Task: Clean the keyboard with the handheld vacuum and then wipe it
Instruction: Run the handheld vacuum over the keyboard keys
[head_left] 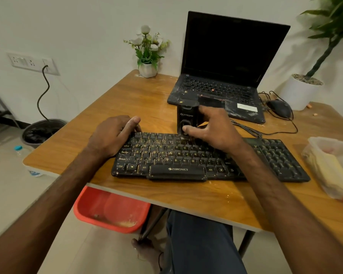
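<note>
Gripping the handheld vacuum [186, 115], the right hand [212, 131] wraps its fingers round the far side, thumb on the oval button at the front. The vac stands upright w/ its lower end on the top key rows of the keyboard [176, 161], approx mid-board. The left hand [111, 135] clutches the kbd's far-left corner, thumb out straight.

Hidden or unclear: the vac's mouth is behind the thumb, and its logo is too blurry to read. The left fingertips are tucked out of sight past the corner. The right forearm covers keys between the main block & numpad. A plastic bag [329, 165] is cut off at the right edge, w/ yellowish contents that are hard to make out. The potted plant [303, 91] is cropped at top right.

Room: the kbd lies slanted near the front edge of the table [127, 99], w/ a bare strip of wood in front, open wood to its left, and more between it & the laptop [226, 56] at the back, which has its lid up and screen dark. The mouse [279, 107] sits just right of the laptop.

Count: 2 hands, 1 vac, 1 kbd, 1 laptop, 1 mouse, 1 bag, 1 flower pot [148, 70], 1 potted plant. Below the table there is 1 red tub [109, 208], and on the floor 1 bin [42, 131].
</note>
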`<move>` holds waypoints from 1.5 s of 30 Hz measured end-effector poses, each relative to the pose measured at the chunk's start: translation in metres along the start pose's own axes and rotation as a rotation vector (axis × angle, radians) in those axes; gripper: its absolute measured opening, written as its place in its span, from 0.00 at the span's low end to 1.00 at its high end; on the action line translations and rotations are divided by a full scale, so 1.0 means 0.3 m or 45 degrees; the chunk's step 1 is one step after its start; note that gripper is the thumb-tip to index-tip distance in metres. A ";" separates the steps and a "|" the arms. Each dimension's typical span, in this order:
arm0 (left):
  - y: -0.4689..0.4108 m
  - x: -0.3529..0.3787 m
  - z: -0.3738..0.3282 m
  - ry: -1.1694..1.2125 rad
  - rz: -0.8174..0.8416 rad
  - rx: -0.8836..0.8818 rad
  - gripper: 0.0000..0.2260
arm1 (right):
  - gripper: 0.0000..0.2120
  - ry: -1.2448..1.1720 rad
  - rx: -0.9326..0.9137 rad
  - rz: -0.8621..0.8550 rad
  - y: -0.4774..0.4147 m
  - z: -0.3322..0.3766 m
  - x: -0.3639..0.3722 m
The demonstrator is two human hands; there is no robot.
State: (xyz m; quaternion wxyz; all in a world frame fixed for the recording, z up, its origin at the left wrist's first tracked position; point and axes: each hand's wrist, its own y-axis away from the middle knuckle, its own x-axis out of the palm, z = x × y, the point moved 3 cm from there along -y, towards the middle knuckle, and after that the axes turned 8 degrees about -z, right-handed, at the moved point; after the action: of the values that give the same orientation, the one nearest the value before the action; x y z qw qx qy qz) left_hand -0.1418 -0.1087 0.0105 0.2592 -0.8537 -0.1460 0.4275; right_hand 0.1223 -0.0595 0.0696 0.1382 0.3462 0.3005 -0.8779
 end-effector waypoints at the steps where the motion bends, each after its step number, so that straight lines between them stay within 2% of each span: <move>1: 0.001 0.002 0.001 -0.001 -0.003 -0.001 0.29 | 0.26 -0.008 0.005 0.007 0.004 0.004 0.002; 6: -0.002 0.006 0.005 -0.006 -0.008 0.000 0.30 | 0.24 -0.103 -0.027 0.215 0.070 0.045 0.004; 11: -0.003 0.005 0.004 -0.014 -0.004 0.005 0.31 | 0.24 -0.012 -0.050 0.009 0.018 0.015 0.010; 13: 0.000 0.005 0.007 -0.015 -0.006 0.003 0.31 | 0.25 -0.031 -0.042 0.001 0.019 0.016 0.018; 18: -0.004 0.011 0.005 -0.019 0.000 -0.006 0.32 | 0.25 -0.126 0.007 0.234 0.038 0.028 0.000; 24: 0.000 0.005 0.006 -0.012 -0.003 -0.011 0.31 | 0.26 -0.077 -0.053 0.038 -0.010 0.038 0.054; 30: -0.005 0.010 -0.008 -0.018 0.007 -0.009 0.31 | 0.27 -0.102 0.009 0.196 0.007 0.033 0.017; 35: -0.007 0.008 0.000 -0.021 0.006 -0.015 0.34 | 0.26 -0.032 -0.053 0.049 -0.004 0.047 0.027; 40: -0.007 0.009 -0.009 -0.020 0.016 -0.008 0.34 | 0.25 -0.063 -0.038 0.224 0.011 0.055 0.016; 45: -0.005 0.003 -0.006 -0.035 0.007 -0.037 0.33 | 0.25 0.016 -0.155 0.021 0.004 0.056 0.049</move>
State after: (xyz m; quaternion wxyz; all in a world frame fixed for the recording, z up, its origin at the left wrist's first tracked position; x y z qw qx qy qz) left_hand -0.1398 -0.1076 0.0117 0.2435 -0.8519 -0.1534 0.4376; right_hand 0.1033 -0.0715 0.0686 0.1644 0.3453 0.3512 -0.8546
